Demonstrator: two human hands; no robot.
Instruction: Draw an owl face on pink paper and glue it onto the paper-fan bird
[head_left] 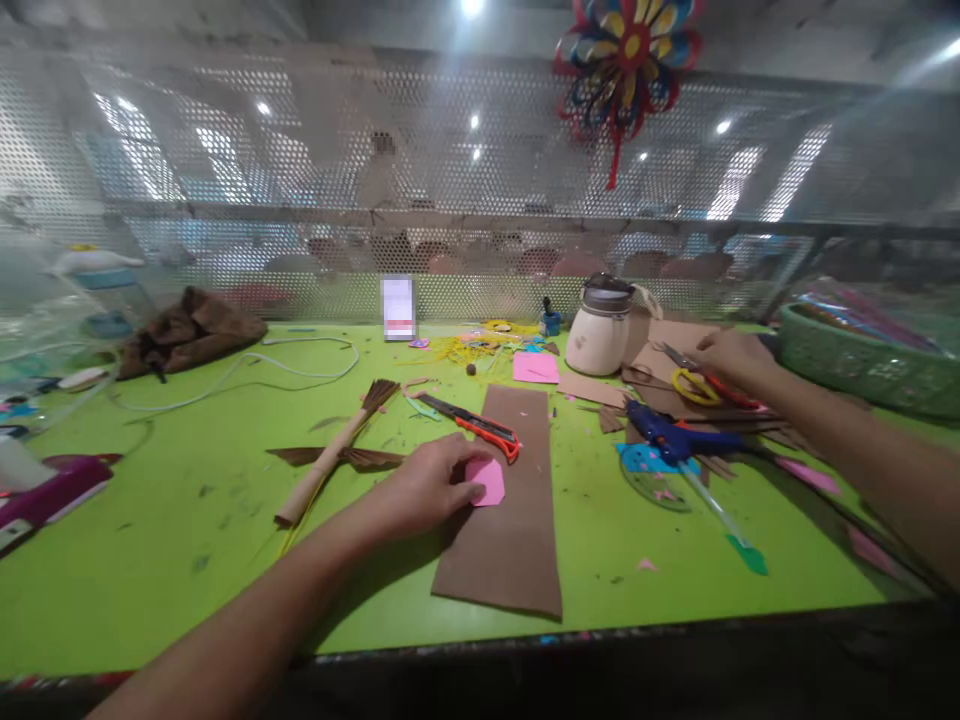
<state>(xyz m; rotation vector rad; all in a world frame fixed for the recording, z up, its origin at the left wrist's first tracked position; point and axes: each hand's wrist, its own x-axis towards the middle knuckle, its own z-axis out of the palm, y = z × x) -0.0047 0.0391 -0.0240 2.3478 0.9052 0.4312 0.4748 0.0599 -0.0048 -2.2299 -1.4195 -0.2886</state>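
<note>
My left hand [435, 485] pinches a small pink paper piece [487, 482] with trimmed corners between thumb and fingers. It is held over a long brown cardboard strip [517, 530]. A box cutter [480, 425] with an orange-red handle lies across the strip's left edge, just beyond my fingers. At the right, my right hand [731, 360] has its fingers bent round the orange handles of a pair of scissors [733, 392]; part of the grip is hidden. Beside them is a yellow loop handle [695, 387]. A blue glue gun [679, 432] lies nearer to me.
A broom-like paper roll [322, 470] with brown leaf shapes lies left. Behind are a pink sheet [535, 368], yellow shreds [472, 350], a white jar [596, 335] and a phone-like screen [398, 307]. A green basket [870, 360] stands right, a brown cloth bundle [195, 330] left.
</note>
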